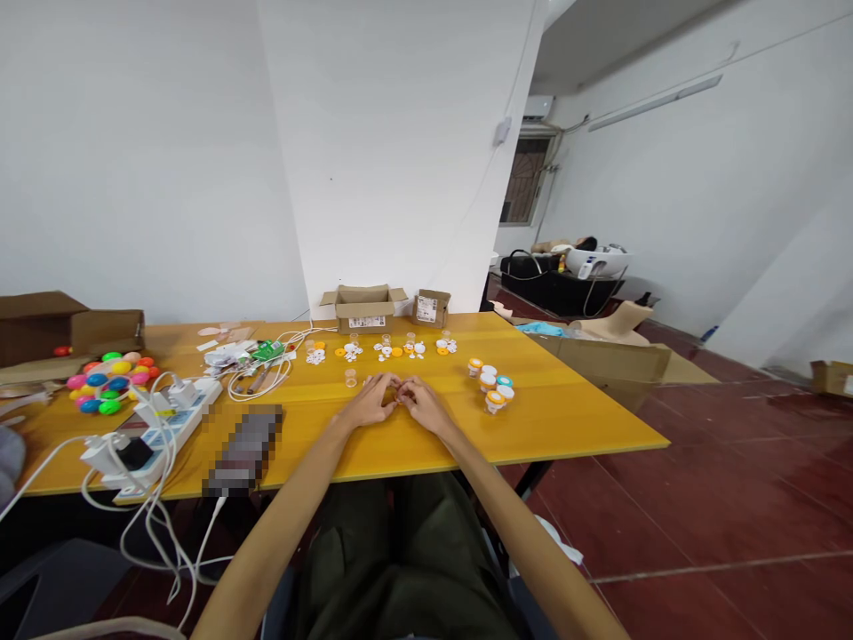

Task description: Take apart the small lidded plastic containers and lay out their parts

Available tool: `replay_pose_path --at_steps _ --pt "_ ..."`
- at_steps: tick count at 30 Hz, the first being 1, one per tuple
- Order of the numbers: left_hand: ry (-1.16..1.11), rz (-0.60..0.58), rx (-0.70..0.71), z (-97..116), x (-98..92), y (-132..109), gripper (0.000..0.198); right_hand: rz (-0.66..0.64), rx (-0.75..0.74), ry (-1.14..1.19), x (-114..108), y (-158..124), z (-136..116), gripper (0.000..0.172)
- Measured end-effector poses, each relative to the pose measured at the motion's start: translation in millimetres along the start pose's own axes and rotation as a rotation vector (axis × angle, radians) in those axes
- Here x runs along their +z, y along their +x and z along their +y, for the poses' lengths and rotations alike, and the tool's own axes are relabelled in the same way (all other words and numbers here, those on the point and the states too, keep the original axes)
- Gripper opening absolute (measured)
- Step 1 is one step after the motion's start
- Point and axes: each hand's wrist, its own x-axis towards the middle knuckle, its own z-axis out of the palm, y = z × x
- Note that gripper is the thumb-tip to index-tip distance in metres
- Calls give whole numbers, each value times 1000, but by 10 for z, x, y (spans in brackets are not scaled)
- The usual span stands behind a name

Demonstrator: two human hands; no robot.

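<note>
My left hand [370, 401] and my right hand [421, 404] meet over the table, fingertips bent together around something too small to make out. Just left of them stands a clear plastic cup [350, 378]. Beyond my hands, small white pieces [350, 352] lie in loose heaps, with orange rings [397, 352] and more clear cups among them. To the right stand several small clear jars with orange, white or teal lids [494, 402], grouped close together.
An open cardboard box [365, 311] and a smaller box [431, 308] stand against the wall. At left lie colored plastic balls [110, 382], a power strip [166, 437] with tangled white cables, and a blurred phone [245, 449]. The table's right edge borders a large carton [600, 360].
</note>
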Motion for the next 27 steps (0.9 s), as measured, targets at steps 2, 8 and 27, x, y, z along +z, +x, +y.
replay_pose_path --at_steps 2,8,27 --pt "-3 -9 -4 15 -2 2 34 -12 17 0 -19 0 -21 18" --pt "-50 -13 -7 49 -15 13 34 -31 21 -18 -49 -5 -64 15" --pt "-61 -8 -6 -13 0 41 36 -198 -159 -301 -170 150 -10 22"
